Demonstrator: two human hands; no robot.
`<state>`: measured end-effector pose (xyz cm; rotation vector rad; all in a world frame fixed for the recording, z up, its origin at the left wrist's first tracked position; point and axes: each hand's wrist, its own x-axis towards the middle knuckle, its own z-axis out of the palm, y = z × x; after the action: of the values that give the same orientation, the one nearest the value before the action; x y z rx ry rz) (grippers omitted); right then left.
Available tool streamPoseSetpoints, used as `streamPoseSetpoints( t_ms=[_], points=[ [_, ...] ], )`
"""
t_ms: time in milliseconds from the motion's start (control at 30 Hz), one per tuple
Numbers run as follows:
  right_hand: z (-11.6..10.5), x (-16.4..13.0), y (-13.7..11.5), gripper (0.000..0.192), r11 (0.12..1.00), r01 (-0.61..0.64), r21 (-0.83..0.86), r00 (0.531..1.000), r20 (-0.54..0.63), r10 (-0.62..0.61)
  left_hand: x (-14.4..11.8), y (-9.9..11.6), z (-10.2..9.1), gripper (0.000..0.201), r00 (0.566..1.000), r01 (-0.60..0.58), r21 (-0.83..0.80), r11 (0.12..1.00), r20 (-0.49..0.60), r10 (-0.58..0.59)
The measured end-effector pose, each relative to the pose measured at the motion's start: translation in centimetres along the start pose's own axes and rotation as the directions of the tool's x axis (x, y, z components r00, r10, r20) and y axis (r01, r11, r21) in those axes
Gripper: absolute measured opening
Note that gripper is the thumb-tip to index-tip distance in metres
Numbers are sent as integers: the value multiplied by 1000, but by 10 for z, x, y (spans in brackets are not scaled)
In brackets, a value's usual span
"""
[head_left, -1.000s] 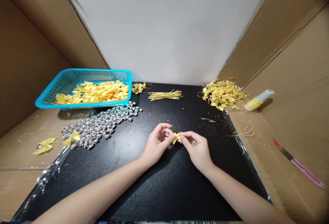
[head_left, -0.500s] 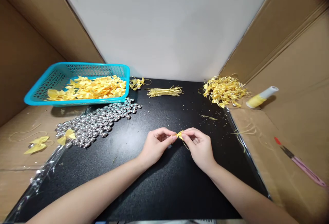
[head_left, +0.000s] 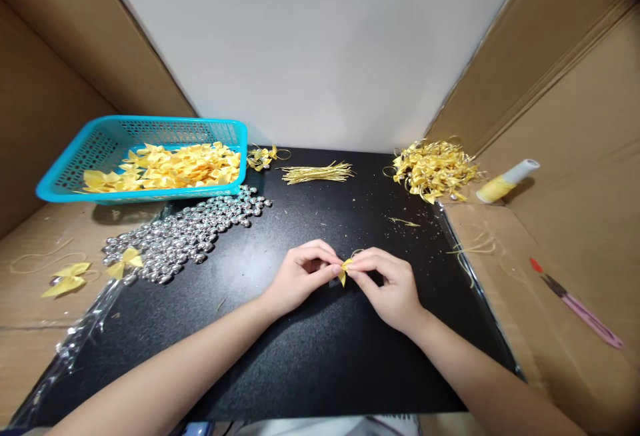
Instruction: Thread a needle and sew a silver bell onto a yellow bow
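Both hands meet over the black counter (head_left: 310, 356); the left hand (head_left: 300, 278) and right hand (head_left: 390, 286) each pinch the small yellow ribbon bow (head_left: 344, 268) between fingertips, grip clenched on it, just above the counter's middle; silver beads (head_left: 190, 233) lie well apart to the left, beside the teal basket (head_left: 75, 179) of yellow bows.

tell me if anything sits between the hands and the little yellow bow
Nothing visible does. The left hand and right hand both pinch the yellow bow directly, above a bare patch of the black mat.
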<state>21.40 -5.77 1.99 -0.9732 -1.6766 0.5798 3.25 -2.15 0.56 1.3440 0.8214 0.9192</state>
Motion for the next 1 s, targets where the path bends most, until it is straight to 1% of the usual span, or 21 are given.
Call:
streamPoseSetpoints(
  t_ms=[67,100,167,233,300,367,433,500,533,633,667,733,800,833,900,1000],
  points=[
    [-1,0,-1,13,998,54,-38,998,-14,-55,-1,0,1,22,999,-17,42,999,-46,19],
    [-2,1,0,14,994,93,-61,995,-11,-94,-2,-1,1,24,998,-2,49,999,-63,5],
    [-5,0,2,19,968,220,-122,975,29,-218,-3,-1,2,31,994,77,23,997,-78,-75],
    [-8,0,5,24,905,375,-202,927,101,-361,-5,0,3,40,982,170,-30,985,-81,-172],
    [-12,0,9,28,826,491,-276,871,162,-464,-6,0,4,49,968,229,-67,971,-92,-235],
    [-15,0,11,30,772,544,-330,839,188,-510,-6,2,5,53,956,273,-100,957,-83,-281],
    [-16,1,11,30,738,571,-360,820,214,-531,-5,4,5,56,939,338,-130,932,-18,-343],
    [-16,3,11,31,716,591,-371,806,244,-539,-3,7,4,59,926,377,-135,916,49,-374],
    [-16,3,10,31,709,599,-372,801,257,-541,-3,8,4,58,924,383,-124,916,65,-377],
    [-14,6,8,30,702,610,-368,793,283,-540,-1,10,2,44,923,382,-71,921,68,-378],
    [-13,6,8,30,703,609,-366,793,293,-534,0,10,1,41,923,384,-65,921,71,-379],
    [-11,6,7,28,716,603,-351,797,305,-521,0,9,1,37,924,382,-104,918,62,-377],
    [-9,6,7,27,758,574,-310,816,287,-501,-1,7,1,36,930,366,-173,915,25,-367],
    [-9,5,7,26,790,544,-282,836,261,-482,-1,6,1,35,932,355,-202,913,0,-362],
    [-7,3,6,25,866,450,-218,891,181,-417,0,4,3,34,936,331,-230,915,-46,-350],
    [-6,2,5,21,955,256,-152,967,49,-251,0,3,5,35,940,300,-235,924,-91,-329]
  ],
)
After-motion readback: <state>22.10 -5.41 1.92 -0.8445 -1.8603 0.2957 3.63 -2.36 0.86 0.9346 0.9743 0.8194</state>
